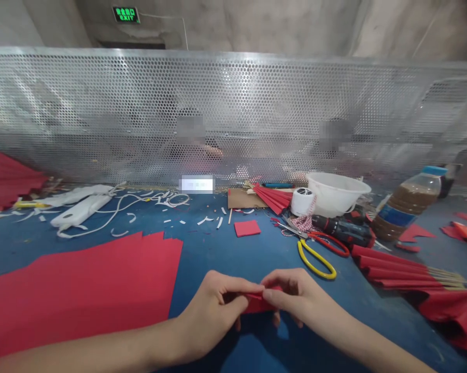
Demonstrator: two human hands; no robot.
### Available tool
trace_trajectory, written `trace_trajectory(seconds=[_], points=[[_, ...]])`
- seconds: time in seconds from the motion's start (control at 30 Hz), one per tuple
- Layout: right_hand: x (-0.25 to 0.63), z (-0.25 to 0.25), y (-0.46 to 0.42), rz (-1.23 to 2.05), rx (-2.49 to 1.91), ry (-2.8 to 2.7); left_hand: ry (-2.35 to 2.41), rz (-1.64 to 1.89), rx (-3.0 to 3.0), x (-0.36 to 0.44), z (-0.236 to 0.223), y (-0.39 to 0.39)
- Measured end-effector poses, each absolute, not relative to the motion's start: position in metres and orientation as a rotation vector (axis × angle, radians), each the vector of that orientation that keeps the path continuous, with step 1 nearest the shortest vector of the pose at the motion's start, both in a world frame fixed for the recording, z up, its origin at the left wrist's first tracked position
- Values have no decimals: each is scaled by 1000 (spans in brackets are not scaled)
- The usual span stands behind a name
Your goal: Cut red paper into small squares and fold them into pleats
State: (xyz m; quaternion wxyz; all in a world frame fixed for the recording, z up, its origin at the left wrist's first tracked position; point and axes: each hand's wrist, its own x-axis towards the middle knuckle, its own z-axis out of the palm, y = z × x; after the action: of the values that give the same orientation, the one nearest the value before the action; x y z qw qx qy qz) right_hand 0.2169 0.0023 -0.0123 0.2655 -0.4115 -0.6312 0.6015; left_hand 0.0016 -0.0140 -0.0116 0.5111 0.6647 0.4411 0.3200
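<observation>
My left hand (214,303) and my right hand (292,298) meet low in the middle of the blue table (217,248). Both pinch a small folded piece of red paper (256,303) between thumb and fingers, just above the table top. Most of that paper is hidden by my fingers. A stack of large red paper sheets (85,285) lies flat to the left of my left hand. A small red paper square (247,228) rests further back on the table.
Yellow-handled scissors (314,259), red-handled scissors (326,243), a black tool (342,230), a white bowl (336,191), a tape roll (302,201) and a brown bottle (406,207) sit at right. Folded red fans (404,269) lie right. White scraps and a perforated metal screen (233,114) stand behind.
</observation>
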Motion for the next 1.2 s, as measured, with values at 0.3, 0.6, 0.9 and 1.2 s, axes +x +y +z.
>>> trace_trajectory(seconds=[0.3, 0.6, 0.9, 1.2], points=[[213, -14, -1, 1577, -1033, -1703, 1090, 693, 1526, 2, -16, -5], [214, -10, -4, 1593, -1035, -1732, 1027, 637, 1490, 1, -17, -5], [214, -3, -13, 1219, -1153, -2026, 1052, 610, 1544, 3, -14, -6], [351, 13, 0, -21, -1650, -2060, 1123, 566, 1621, 7, -9, -5]])
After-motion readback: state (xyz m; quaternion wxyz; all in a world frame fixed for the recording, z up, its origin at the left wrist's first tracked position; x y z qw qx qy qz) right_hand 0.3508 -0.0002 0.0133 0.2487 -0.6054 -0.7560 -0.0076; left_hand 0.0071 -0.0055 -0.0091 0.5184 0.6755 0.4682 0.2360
